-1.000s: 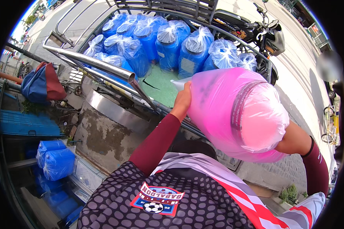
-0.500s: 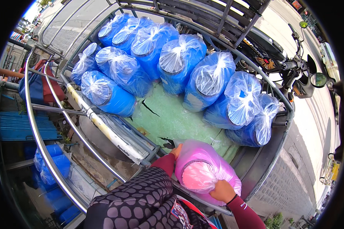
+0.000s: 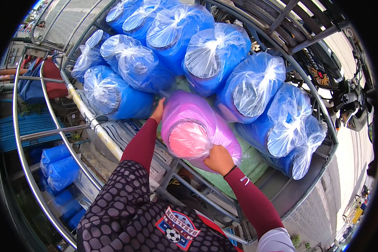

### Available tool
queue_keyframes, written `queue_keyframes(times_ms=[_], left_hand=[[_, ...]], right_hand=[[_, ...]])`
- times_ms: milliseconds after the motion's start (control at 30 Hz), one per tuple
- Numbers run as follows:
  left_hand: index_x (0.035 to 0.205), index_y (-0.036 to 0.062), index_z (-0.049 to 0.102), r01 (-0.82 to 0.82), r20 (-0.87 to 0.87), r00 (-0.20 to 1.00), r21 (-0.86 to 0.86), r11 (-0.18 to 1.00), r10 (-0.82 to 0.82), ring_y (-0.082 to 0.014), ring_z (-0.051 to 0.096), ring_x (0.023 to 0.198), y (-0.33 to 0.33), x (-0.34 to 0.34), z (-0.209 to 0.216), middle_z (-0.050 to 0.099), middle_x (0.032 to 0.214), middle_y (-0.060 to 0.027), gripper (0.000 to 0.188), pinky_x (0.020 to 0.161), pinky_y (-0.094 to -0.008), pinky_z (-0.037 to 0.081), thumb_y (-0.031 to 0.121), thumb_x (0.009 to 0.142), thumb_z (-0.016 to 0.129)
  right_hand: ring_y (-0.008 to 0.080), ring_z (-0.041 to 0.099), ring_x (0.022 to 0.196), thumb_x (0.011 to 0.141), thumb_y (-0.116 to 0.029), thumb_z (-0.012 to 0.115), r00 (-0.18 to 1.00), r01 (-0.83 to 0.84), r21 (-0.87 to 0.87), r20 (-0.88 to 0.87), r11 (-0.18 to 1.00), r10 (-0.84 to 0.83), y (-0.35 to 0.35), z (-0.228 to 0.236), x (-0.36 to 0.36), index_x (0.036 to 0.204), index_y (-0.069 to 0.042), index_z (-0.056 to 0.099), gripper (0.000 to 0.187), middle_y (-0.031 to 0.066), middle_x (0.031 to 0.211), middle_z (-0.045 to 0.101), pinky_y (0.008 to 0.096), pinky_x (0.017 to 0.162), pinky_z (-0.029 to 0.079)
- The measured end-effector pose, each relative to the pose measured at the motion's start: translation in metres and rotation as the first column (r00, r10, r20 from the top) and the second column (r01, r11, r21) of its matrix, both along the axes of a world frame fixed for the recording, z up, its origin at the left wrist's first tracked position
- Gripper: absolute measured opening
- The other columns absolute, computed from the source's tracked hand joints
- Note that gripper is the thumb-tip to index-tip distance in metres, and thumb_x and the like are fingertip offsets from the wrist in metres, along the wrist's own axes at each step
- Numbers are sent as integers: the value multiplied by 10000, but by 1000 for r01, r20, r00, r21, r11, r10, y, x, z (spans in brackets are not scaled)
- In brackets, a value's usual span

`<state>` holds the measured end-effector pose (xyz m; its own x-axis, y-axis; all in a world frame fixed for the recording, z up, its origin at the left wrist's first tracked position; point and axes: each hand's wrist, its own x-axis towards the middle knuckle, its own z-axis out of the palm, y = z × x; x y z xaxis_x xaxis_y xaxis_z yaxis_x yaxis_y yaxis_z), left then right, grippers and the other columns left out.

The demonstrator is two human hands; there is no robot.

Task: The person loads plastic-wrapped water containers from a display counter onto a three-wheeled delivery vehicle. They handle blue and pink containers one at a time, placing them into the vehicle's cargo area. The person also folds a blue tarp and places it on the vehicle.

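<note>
A pink tub-like container (image 3: 185, 138) wrapped in a clear plastic bag leans over the green floor (image 3: 256, 161) of a metal-railed cargo bed, its round end toward me. My right hand (image 3: 219, 159) is closed on the gathered neck of the bag, at the container's near right. At its far left side my left hand (image 3: 158, 111) grips the bagged edge, the fingers partly hidden. Just beyond stand bagged blue containers, one (image 3: 122, 98) close to my left hand and another (image 3: 243, 90) to the right of the pink one.
A grey rail (image 3: 193, 178) crosses between me and the bed. Silver curved bars (image 3: 25, 155) rise on the left, with more blue bundles (image 3: 61, 166) below them. A motorcycle (image 3: 323, 71) is parked beyond the right rail. A red and blue bag (image 3: 50, 82) hangs at the left.
Both hands have carried the pink container forward and left, from the near edge in over the bed toward the blue ones. The view has shifted closer.
</note>
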<state>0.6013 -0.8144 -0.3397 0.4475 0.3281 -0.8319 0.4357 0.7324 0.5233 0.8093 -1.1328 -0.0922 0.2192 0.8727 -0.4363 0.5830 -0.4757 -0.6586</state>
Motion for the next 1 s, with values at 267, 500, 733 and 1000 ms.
queue_keyframes(times_ms=[267,500,733,1000], left_hand=[[1530,157,370,-770,228,623,7,638,749,-281,461,1370,-52,31,129,428,1540,-64,840,1142,-426,358,756,961,216],[1568,185,291,-834,231,489,-158,528,841,-277,389,1422,-170,77,100,382,1565,-48,938,1140,-455,352,837,902,183],[1480,93,439,-393,-188,892,126,911,411,-296,527,1293,-197,24,127,483,1484,-127,971,1064,-471,411,840,866,350],[1177,43,676,983,-191,-169,41,-180,-967,-214,670,933,-351,60,237,719,1081,-75,748,818,-387,499,696,944,395]], right_hand=[[445,685,893,722,-206,640,999,32,-56,7,998,-31,168,-5,-2,941,14,716,320,276,934,701,515,836,544],[412,676,1007,705,-231,696,997,59,-94,55,994,-54,166,13,5,1036,31,697,422,273,1043,695,487,896,531],[407,448,1307,746,-212,766,859,240,575,249,782,-447,-7,38,-50,1367,4,491,712,225,1412,468,465,1096,386],[340,696,893,899,-176,659,738,663,233,-40,712,-674,-306,107,-172,964,-16,719,182,164,947,722,397,784,539]])
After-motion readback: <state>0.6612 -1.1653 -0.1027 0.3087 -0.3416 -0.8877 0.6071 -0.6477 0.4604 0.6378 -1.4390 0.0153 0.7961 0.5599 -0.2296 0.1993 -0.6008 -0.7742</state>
